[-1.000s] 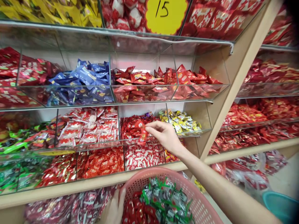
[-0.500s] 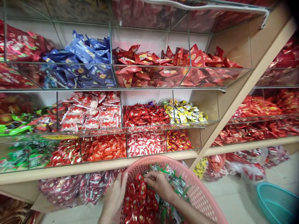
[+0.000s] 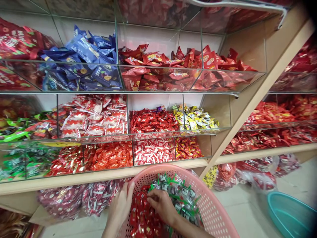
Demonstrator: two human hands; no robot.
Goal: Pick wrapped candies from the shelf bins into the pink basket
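A pink plastic basket (image 3: pixel 213 201) with a holed wall stands low in front of me. My left hand (image 3: pixel 121 205) is closed on its left rim, the thumb lying along the edge. Red-wrapped candies (image 3: pixel 143 219) fill the basket's left side, and clear-and-green wrapped candies (image 3: pixel 189 193) lie along its right. Inside the basket, my right hand (image 3: pixel 162 205) has its fingers drawn together at the edge of the red candies. Whatever is between those fingertips is hidden.
Glass-fronted shelves rise ahead, with blue packets (image 3: pixel 86 62), red packets (image 3: pixel 158 64) and yellow-white candies (image 3: pixel 198 118) in compartments. A wooden ledge (image 3: pixel 74 181) runs just behind the basket. Bagged sweets (image 3: pixel 61 201) sit below it. A teal tub (image 3: pixel 289 211) stands on the floor at right.
My right hand has shifted a little left and down, from between the two candy heaps toward the red ones. More green-wrapped candies show. My left hand stays on the rim.
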